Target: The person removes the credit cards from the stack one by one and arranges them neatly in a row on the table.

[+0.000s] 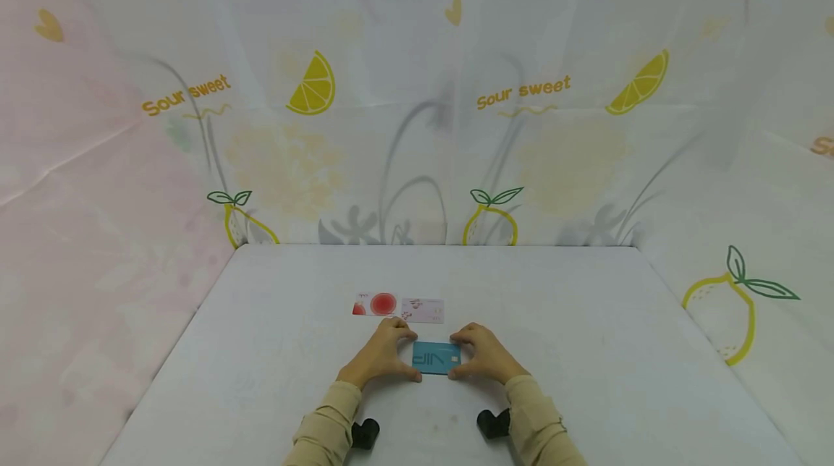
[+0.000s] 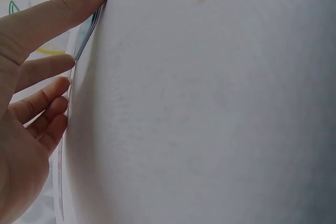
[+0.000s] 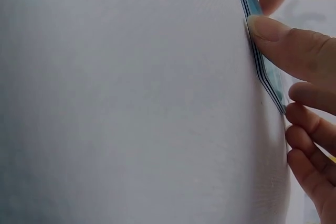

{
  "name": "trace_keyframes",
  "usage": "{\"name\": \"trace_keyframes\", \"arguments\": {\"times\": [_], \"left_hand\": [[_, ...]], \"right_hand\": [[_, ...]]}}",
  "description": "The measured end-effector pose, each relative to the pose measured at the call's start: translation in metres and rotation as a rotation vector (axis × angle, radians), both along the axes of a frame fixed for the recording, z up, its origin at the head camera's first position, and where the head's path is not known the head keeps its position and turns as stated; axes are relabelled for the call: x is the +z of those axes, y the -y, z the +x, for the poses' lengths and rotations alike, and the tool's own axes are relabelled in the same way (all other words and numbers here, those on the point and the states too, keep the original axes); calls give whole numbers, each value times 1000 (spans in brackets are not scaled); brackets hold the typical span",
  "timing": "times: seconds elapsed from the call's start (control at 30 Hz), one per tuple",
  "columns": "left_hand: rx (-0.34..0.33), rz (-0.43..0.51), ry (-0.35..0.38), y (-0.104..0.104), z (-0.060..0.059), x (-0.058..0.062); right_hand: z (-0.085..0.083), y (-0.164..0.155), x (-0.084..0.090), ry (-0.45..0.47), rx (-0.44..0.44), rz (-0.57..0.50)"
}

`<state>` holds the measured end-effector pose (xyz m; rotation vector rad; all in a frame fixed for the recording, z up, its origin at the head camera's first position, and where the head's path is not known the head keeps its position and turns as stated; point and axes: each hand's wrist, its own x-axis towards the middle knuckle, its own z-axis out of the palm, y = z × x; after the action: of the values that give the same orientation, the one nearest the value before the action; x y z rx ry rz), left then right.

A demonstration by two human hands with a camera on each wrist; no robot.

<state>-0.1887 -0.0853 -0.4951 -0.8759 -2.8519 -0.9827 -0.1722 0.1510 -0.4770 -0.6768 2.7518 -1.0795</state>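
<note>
A stack of thin blue cards (image 1: 436, 358), the top one marked "VIP", lies flat on the white table in the head view. Layered edges of this card stack (image 3: 260, 61) show in the right wrist view. My left hand (image 1: 380, 356) holds its left end, thumb at the near corner and fingers at the far one. At the right end my right hand (image 1: 487, 354) grips the near and far corners likewise. Just beyond the hands lie a white card with a red circle (image 1: 383, 304) and a pale pink card with red flowers (image 1: 423, 310), side by side.
The white table (image 1: 586, 350) runs back to a curtain (image 1: 404, 53) printed with lemons and "Sour sweet". Similar cloth hangs on both sides. Black pieces (image 1: 365, 434) sit at both wrists below the beige sleeves (image 1: 328, 422).
</note>
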Motion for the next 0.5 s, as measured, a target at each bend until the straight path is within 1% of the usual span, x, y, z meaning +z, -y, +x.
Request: {"name": "trace_keyframes", "arguments": {"times": [0.23,0.5], "left_hand": [[16,-8,54,-1,0,0],[22,-9,64,-2,1,2]], "right_hand": [[-1,-1,-1,10,3,-4],[-3,-2,-3,10,17,-7]]}}
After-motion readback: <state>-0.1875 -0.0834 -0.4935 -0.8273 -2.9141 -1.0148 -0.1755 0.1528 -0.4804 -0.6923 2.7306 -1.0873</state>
